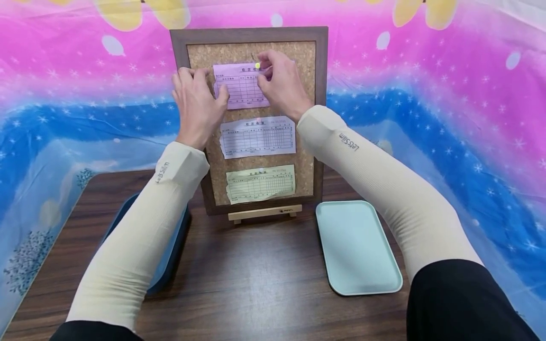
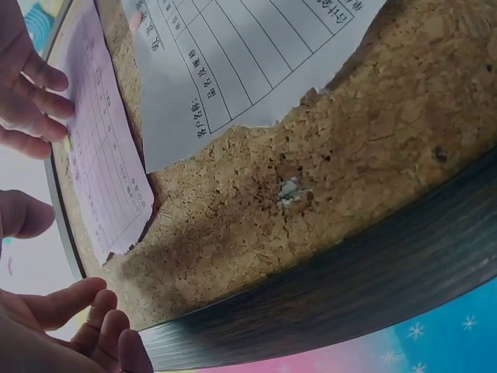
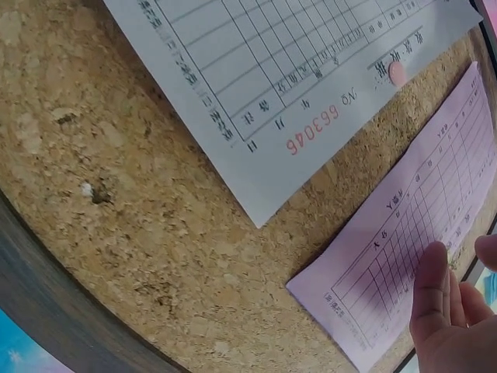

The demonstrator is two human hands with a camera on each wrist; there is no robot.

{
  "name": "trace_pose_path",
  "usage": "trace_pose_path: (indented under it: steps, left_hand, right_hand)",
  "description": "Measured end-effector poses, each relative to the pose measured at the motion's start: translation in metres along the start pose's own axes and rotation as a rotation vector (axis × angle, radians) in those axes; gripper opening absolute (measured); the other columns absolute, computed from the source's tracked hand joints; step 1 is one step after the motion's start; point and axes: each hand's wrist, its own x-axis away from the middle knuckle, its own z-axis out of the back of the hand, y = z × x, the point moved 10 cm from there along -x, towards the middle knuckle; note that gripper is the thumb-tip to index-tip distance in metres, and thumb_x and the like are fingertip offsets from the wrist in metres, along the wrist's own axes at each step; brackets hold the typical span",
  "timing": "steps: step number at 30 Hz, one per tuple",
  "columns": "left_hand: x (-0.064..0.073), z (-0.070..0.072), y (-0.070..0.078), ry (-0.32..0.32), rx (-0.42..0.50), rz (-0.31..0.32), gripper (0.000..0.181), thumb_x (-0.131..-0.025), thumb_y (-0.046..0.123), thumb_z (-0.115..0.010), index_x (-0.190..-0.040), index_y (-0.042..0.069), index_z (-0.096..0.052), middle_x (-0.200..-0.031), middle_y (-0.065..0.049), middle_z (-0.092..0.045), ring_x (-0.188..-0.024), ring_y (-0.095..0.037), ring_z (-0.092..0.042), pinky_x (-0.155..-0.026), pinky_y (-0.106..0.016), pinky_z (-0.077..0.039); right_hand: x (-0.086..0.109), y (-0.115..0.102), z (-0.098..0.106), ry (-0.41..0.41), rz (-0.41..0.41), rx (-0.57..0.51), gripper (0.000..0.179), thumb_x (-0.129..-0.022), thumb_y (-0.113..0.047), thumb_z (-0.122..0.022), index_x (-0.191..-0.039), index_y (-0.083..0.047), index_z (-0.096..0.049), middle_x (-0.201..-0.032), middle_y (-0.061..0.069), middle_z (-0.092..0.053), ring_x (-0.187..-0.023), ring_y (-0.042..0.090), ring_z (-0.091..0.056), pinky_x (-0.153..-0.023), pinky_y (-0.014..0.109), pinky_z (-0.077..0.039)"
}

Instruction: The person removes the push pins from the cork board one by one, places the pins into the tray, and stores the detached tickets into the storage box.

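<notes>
In the head view, a pink receipt slip (image 1: 241, 87) lies on a framed cork board (image 1: 260, 113), a yellow pushpin (image 1: 258, 65) at its top edge. My right hand (image 1: 282, 83) is at the slip's upper right, fingertips right beside the pushpin, with a gap between thumb and forefinger. My left hand (image 1: 197, 102) is at the slip's left side, fingers near the board's left frame and thumb overlapping the slip. The right wrist view shows my right fingers (image 3: 433, 284) over the slip; the left wrist view shows my left fingers (image 2: 93, 318) loosely bent by the frame.
Below hang a white slip (image 1: 258, 137) and a pale yellow slip (image 1: 261, 183). The board stands on a small wooden easel (image 1: 264, 214). A light-green tray (image 1: 358, 246) lies at right on the table (image 1: 251, 274); a blue tray (image 1: 181, 237) is partly behind my left arm.
</notes>
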Motion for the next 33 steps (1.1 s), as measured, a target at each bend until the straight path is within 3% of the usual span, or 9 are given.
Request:
trace_pose_path:
  steps: [15, 23, 33]
  left_hand:
    - [-0.002, -0.013, 0.002, -0.032, 0.018, 0.055, 0.046, -0.091, 0.037, -0.054, -0.127, 0.01, -0.05, -0.112, -0.006, -0.038, -0.109, -0.023, -0.032, -0.094, -0.033, -0.023]
    - [-0.004, -0.019, 0.005, -0.062, 0.034, 0.116, 0.048, -0.092, 0.038, -0.051, -0.132, 0.01, -0.048, -0.118, -0.006, -0.04, -0.112, -0.021, -0.032, -0.096, -0.031, -0.025]
    - [-0.007, -0.018, 0.01, -0.035, 0.039, 0.128, 0.048, -0.092, 0.039, -0.052, -0.13, 0.011, -0.049, -0.123, -0.007, -0.042, -0.116, -0.021, -0.032, -0.097, -0.031, -0.027]
  right_hand:
    - [-0.008, -0.004, 0.006, 0.038, 0.032, 0.113, 0.03, -0.092, -0.005, -0.055, -0.121, -0.006, -0.057, -0.111, 0.004, -0.055, -0.099, 0.011, -0.053, -0.084, 0.014, -0.038]
    - [-0.01, 0.0, 0.005, 0.042, 0.005, 0.118, 0.025, -0.093, -0.007, -0.054, -0.118, -0.007, -0.058, -0.111, 0.004, -0.054, -0.099, 0.012, -0.051, -0.083, 0.014, -0.038]
    - [-0.013, -0.001, 0.007, 0.065, -0.002, 0.17, 0.023, -0.092, -0.005, -0.054, -0.113, -0.008, -0.061, -0.108, 0.003, -0.056, -0.098, 0.012, -0.051, -0.083, 0.014, -0.038]
